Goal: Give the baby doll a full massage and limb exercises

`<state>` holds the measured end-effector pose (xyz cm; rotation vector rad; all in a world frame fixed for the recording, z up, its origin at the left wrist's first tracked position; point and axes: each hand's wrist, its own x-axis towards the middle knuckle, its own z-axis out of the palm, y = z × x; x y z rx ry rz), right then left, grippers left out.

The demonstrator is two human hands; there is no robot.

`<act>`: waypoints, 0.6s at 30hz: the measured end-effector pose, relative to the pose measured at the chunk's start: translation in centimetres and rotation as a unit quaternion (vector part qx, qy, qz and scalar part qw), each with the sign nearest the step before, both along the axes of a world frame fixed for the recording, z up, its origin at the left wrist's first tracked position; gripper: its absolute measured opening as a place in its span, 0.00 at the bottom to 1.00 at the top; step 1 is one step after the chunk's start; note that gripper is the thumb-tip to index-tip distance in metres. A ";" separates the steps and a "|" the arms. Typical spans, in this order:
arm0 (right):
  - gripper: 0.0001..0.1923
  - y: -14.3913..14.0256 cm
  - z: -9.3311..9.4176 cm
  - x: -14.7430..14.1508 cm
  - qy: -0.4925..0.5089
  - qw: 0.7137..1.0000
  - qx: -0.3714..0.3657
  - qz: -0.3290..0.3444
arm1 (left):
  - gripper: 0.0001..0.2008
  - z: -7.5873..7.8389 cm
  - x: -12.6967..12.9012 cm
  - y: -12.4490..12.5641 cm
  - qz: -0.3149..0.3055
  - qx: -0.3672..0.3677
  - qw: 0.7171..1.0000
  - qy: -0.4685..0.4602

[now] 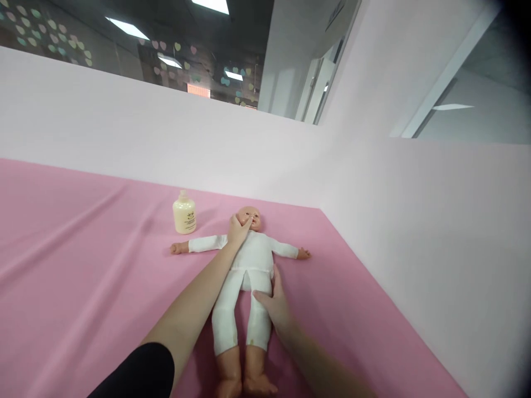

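The baby doll [256,251] is lying head toward twelve o'clock. The left hand [238,231] is touching its cheek, fingers too hidden to tell; the right hand [280,308] is straddling its thigh, thumb and fingers spread. Light, even support should be working best.

Left hand [238,232] partly hides doll's head [249,211]; bottle print [190,217] illegibly small.

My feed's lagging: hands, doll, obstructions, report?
Left hand on doll near face, right hand at thigh. Doll face-up, arms spread. Bottle nearby, seemingly not in way.
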<state>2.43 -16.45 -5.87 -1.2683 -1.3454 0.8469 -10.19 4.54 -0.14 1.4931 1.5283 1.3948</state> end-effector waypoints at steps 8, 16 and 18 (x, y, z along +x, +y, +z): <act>0.45 -0.2 0.6 0.1 0.084 0.996 -0.026 0.007 | 0.35 0.7 -1.1 -0.1 -0.022 -0.136 0.990 -0.024; 0.33 -0.7 4.0 0.1 0.192 0.978 -0.071 0.046 | 0.32 0.9 -2.2 0.1 -0.020 -0.149 0.979 -0.140; 0.29 -0.8 4.5 0.1 0.201 0.977 -0.044 0.049 | 0.32 1.0 -2.1 0.2 -0.020 -0.139 0.975 -0.172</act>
